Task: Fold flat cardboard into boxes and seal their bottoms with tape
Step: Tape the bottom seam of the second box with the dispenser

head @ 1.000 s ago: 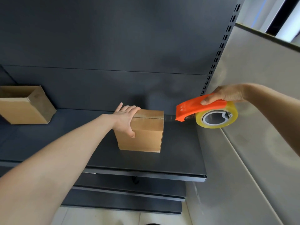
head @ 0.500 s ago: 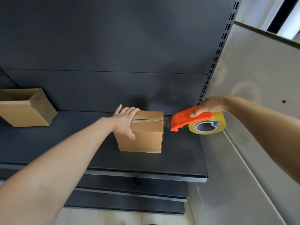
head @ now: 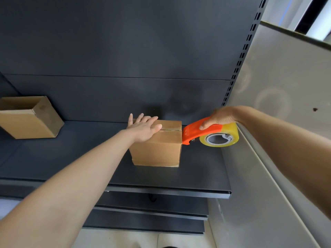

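A small brown cardboard box stands on the dark shelf, its closed flaps facing up with a seam across the top. My left hand lies flat on the box's top left part, fingers straight. My right hand grips an orange tape dispenser that carries a yellowish clear tape roll. The dispenser's front edge touches the box's upper right edge at the seam.
A second cardboard box with an open top sits at the far left of the shelf. A grey panel rises right beside the shelf's right end. Lower shelves jut out below the front edge.
My right hand has brought the tape dispenser down and left until it meets the box's right edge. My left hand's thumb has come up off the box's front face onto its top.
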### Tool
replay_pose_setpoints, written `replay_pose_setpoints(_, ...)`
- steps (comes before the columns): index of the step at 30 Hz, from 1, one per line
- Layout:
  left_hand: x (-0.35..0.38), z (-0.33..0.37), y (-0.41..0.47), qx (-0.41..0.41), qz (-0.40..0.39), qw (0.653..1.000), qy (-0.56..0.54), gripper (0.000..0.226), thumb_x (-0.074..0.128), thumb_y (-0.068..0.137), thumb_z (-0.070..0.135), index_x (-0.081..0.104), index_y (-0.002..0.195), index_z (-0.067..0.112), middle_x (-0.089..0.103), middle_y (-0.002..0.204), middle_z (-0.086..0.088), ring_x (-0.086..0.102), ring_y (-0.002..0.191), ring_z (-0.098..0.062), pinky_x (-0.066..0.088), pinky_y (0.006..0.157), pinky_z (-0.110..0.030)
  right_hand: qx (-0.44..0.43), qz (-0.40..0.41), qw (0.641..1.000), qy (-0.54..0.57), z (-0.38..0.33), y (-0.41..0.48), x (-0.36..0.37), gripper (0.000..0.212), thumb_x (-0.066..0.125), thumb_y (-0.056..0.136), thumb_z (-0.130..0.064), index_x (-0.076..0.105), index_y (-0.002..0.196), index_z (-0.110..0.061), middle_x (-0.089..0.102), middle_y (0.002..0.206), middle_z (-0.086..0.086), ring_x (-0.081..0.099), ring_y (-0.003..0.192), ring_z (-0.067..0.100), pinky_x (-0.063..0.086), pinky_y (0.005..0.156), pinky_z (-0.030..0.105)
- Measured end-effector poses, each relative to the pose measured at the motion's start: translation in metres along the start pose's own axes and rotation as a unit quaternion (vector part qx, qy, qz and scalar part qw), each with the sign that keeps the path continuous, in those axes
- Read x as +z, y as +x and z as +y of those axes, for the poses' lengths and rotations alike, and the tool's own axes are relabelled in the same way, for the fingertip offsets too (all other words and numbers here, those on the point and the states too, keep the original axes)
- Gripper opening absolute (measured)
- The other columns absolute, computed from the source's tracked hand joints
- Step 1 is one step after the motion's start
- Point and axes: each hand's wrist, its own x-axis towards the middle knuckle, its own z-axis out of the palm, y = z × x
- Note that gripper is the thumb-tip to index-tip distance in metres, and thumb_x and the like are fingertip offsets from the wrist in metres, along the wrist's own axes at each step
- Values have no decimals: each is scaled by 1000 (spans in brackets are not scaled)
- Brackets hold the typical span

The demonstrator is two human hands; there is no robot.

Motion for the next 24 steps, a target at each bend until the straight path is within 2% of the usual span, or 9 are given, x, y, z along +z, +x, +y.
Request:
replay_pose_setpoints(4, 10, 37, 1, -8, 94, 996, -7, 55, 17, 102, 37, -4, 152, 29, -9, 161, 0, -22, 145, -24, -17, 114, -51, 0, 1, 1000, 6, -1, -2, 4, 62, 65, 69, -70, 60, 106, -20, 61, 106, 1, 58, 101, 26, 44, 93, 37)
replay_pose_setpoints(7, 23, 76, 5, 11, 90, 995, -45, 57, 18, 100, 49, 8, 152, 29, 5, 161, 3, -9, 148, -23, -13, 114, -51, -1, 3, 1000, 20, -3, -4, 9, 57, 65, 70, -69, 62, 101, -20, 64, 105, 2, 59, 97, 24, 43, 87, 34)
replay_pose_setpoints(9, 28, 79, 9, -1, 91, 996, -6, 60, 19, 97, 57, 14, 151, 32, 12, 160, 4, -4, 148, -23, -10, 114, -52, -1, 6, 999, 33, 1, -9, 13, 56, 64, 71, -68, 62, 101, -20, 64, 106, 3, 60, 97, 24, 43, 88, 34)
replay_pose_setpoints(13, 23, 55, 15, 1, 97, 995, 12, 54, 23, 97, 52, 21, 147, 33, 16, 158, 6, 0, 148, -21, -5, 116, -51, -12, -9, 988, 156, 26, -25, 18, 56, 66, 76, -58, 62, 109, -12, 68, 102, 1, 65, 95, 21, 47, 90, 33)
replay_pose_setpoints(15, 19, 53, 16, 9, 71, 997, 7, 56, 21, 97, 55, 19, 148, 33, 13, 159, 7, -3, 148, -21, -7, 116, -50, -25, -18, 980, 198, 39, -30, 21, 62, 69, 68, -60, 66, 108, -12, 73, 93, 3, 69, 85, 20, 50, 83, 32)
replay_pose_setpoints(18, 14, 53, 14, 14, 48, 999, 1, 60, 19, 96, 58, 14, 150, 32, 7, 160, 6, -8, 148, -21, -10, 116, -50, -34, -5, 977, 209, 52, -36, 26, 87, 75, 40, -76, 70, 100, -14, 76, 88, 4, 72, 80, 21, 52, 78, 33)
replay_pose_setpoints(22, 15, 51, 11, 15, 59, 998, 21, 62, 17, 95, 62, 14, 150, 32, 7, 160, 6, -8, 148, -21, -10, 115, -50, -22, 10, 985, 173, 58, -44, 27, 63, 68, 65, -66, 70, 99, -13, 74, 90, 4, 71, 82, 23, 52, 81, 34)
replay_pose_setpoints(24, 18, 53, 10, 17, 69, 997, 24, 64, 19, 93, 64, 16, 149, 33, 9, 160, 7, -6, 148, -20, -10, 115, -50, 1, 31, 993, 113, 48, -40, 28, 66, 67, 65, -71, 67, 99, -14, 71, 98, 0, 67, 90, 22, 49, 89, 35)
